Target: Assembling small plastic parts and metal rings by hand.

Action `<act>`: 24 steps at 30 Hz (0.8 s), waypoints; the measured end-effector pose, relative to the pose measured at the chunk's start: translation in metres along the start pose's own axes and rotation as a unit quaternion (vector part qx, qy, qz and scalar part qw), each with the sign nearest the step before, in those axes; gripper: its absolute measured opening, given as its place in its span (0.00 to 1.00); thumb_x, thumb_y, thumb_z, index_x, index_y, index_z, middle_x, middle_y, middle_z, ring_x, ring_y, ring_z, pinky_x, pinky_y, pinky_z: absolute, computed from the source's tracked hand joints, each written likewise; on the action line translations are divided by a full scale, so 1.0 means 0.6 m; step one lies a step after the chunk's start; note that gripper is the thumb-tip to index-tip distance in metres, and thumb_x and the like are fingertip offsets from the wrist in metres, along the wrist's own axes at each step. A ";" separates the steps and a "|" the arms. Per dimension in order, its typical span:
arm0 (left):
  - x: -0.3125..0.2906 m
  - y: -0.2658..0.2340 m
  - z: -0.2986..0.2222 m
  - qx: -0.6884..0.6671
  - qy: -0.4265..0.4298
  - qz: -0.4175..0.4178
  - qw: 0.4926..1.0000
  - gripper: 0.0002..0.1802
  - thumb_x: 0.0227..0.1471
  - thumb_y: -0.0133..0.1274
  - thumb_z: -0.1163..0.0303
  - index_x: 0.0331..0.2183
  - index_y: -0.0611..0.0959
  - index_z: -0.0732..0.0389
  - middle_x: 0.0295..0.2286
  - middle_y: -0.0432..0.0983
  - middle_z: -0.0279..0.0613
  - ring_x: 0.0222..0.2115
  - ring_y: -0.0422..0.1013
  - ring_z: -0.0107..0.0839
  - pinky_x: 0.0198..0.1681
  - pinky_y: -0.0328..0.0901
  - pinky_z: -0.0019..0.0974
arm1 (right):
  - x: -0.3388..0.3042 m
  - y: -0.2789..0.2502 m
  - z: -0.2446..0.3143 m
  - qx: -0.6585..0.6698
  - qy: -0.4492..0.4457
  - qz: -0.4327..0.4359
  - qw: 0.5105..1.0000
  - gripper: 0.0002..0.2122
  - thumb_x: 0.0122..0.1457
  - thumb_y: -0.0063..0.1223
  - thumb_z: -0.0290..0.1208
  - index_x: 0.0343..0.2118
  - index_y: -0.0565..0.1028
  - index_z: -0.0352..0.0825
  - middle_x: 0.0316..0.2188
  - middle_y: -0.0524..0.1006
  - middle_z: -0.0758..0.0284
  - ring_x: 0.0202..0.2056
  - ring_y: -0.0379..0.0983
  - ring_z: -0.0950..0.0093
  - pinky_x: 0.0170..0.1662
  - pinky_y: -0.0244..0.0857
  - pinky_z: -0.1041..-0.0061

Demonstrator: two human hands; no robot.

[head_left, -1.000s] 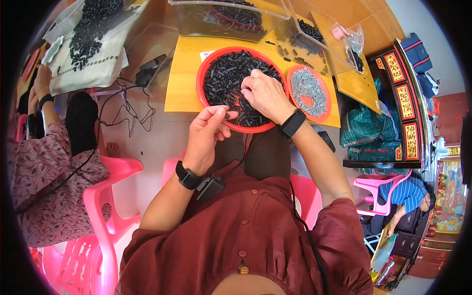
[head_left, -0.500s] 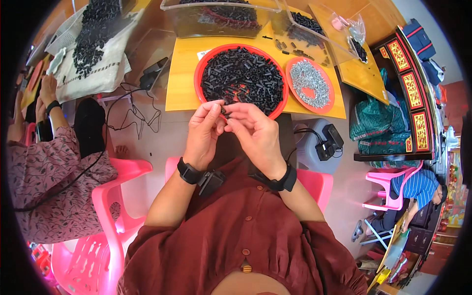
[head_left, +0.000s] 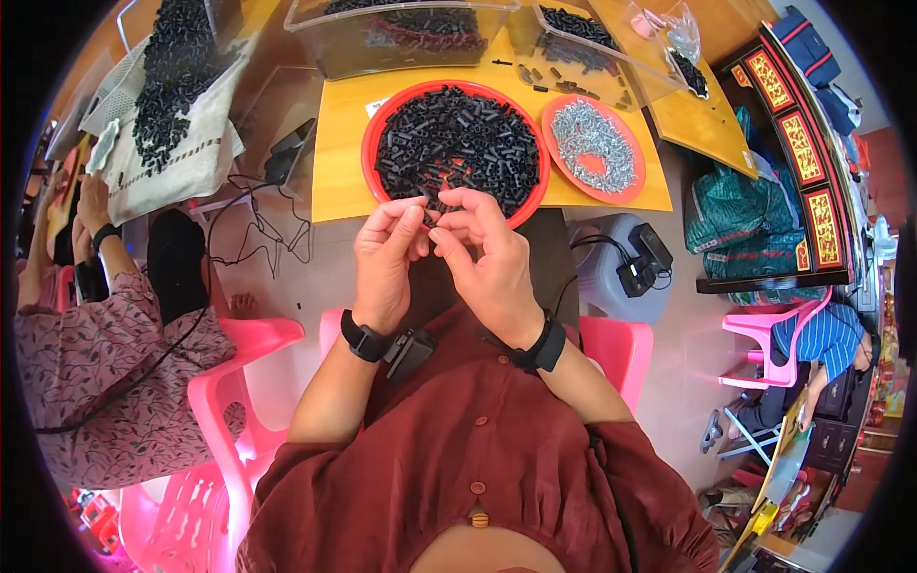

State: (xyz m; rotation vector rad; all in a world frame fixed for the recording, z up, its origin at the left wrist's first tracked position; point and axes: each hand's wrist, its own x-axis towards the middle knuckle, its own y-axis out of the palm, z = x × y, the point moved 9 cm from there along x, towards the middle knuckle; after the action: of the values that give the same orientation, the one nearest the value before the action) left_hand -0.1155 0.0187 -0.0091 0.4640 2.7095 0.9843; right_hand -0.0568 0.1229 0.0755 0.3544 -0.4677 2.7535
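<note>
My left hand (head_left: 387, 258) pinches a small black plastic tube-like piece (head_left: 429, 219) between thumb and fingers, just in front of a red basin (head_left: 372, 162). Close beside it, my right hand (head_left: 484, 250) has its thumb and fingertips drawn together at the same piece; whether they hold a separate small part is hidden. The basin is heaped with short black plastic pieces (head_left: 458, 143), and some red bottom shows through near my fingers. To its right, an orange-red plate (head_left: 551, 129) carries many small silvery metal pieces (head_left: 594, 143).
Clear plastic bins (head_left: 401, 59) of black parts stand at the back of the yellow table (head_left: 334, 143). On the left, another person (head_left: 115, 315) sits by a pink chair (head_left: 229, 401) and a cloth (head_left: 205, 143) piled with black parts. A pale stool (head_left: 611, 277) holds cabled black adapters.
My view has shifted slightly, so the basin and plate appear a little further left. Both hands stay together at the small black piece, with the right fingers more curled.
</note>
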 end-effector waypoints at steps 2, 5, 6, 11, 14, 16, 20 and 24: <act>0.000 -0.003 0.001 0.009 0.003 -0.006 1.000 0.08 0.57 0.52 0.70 0.38 0.80 0.61 0.25 0.75 0.30 0.22 0.65 0.16 0.25 0.58 0.20 | -0.003 0.000 0.005 -0.032 -0.022 -0.011 0.999 0.15 0.56 0.54 0.20 0.46 0.68 0.30 0.31 0.79 0.60 0.32 0.79 0.73 0.34 0.71 0.77; 0.000 -0.002 0.002 0.012 0.004 -0.006 1.000 0.08 0.57 0.53 0.70 0.38 0.80 0.61 0.23 0.73 0.28 0.21 0.65 0.16 0.24 0.58 0.20 | -0.006 -0.001 0.015 -0.081 -0.062 -0.031 0.994 0.15 0.55 0.54 0.20 0.47 0.68 0.32 0.31 0.78 0.60 0.31 0.78 0.70 0.33 0.71 0.75; 0.000 -0.002 0.001 0.012 0.003 -0.005 1.000 0.08 0.57 0.53 0.70 0.38 0.80 0.61 0.23 0.73 0.28 0.21 0.65 0.16 0.24 0.58 0.20 | -0.008 -0.002 0.020 -0.098 -0.080 -0.038 0.991 0.15 0.55 0.53 0.20 0.47 0.68 0.33 0.30 0.77 0.58 0.31 0.78 0.65 0.32 0.71 0.71; 0.002 -0.004 -0.005 0.049 0.027 -0.014 0.998 0.06 0.56 0.54 0.71 0.36 0.81 0.62 0.24 0.74 0.29 0.22 0.66 0.15 0.26 0.59 0.19 | -0.008 -0.002 0.020 -0.106 -0.100 -0.046 0.988 0.16 0.55 0.53 0.20 0.47 0.68 0.33 0.29 0.77 0.59 0.30 0.77 0.66 0.32 0.70 0.71; 0.000 0.002 -0.011 0.060 0.057 -0.008 0.997 0.05 0.55 0.55 0.73 0.35 0.81 0.62 0.25 0.75 0.30 0.23 0.67 0.15 0.28 0.60 0.19 | -0.009 -0.003 0.016 -0.081 -0.083 -0.055 0.992 0.16 0.55 0.53 0.19 0.47 0.67 0.33 0.28 0.77 0.59 0.28 0.77 0.67 0.31 0.70 0.72; -0.004 0.009 -0.015 0.088 0.074 -0.005 0.993 0.06 0.56 0.53 0.73 0.36 0.80 0.63 0.25 0.75 0.31 0.23 0.68 0.16 0.28 0.62 0.20 | -0.012 -0.005 0.013 -0.060 -0.078 -0.065 0.993 0.16 0.55 0.53 0.18 0.47 0.66 0.33 0.27 0.77 0.60 0.27 0.77 0.69 0.30 0.70 0.73; -0.017 0.024 -0.028 0.189 0.117 -0.024 0.975 0.06 0.55 0.54 0.77 0.36 0.80 0.66 0.25 0.75 0.32 0.23 0.68 0.17 0.26 0.63 0.22 | -0.016 -0.012 -0.022 0.098 0.037 -0.067 0.992 0.16 0.57 0.50 0.17 0.48 0.63 0.31 0.26 0.77 0.63 0.26 0.76 0.77 0.28 0.69 0.80; -0.014 0.004 -0.014 0.098 0.064 -0.024 0.993 0.06 0.56 0.52 0.76 0.37 0.80 0.65 0.28 0.77 0.34 0.23 0.69 0.18 0.27 0.64 0.22 | -0.011 -0.005 -0.014 0.088 0.025 -0.029 0.995 0.13 0.57 0.51 0.20 0.44 0.66 0.31 0.23 0.77 0.63 0.25 0.76 0.77 0.28 0.69 0.78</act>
State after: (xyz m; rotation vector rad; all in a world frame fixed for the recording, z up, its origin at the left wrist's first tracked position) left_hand -0.1098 0.0123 -0.0005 0.3793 2.9329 0.7645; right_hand -0.0511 0.1268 0.0664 0.3344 -0.1976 2.7460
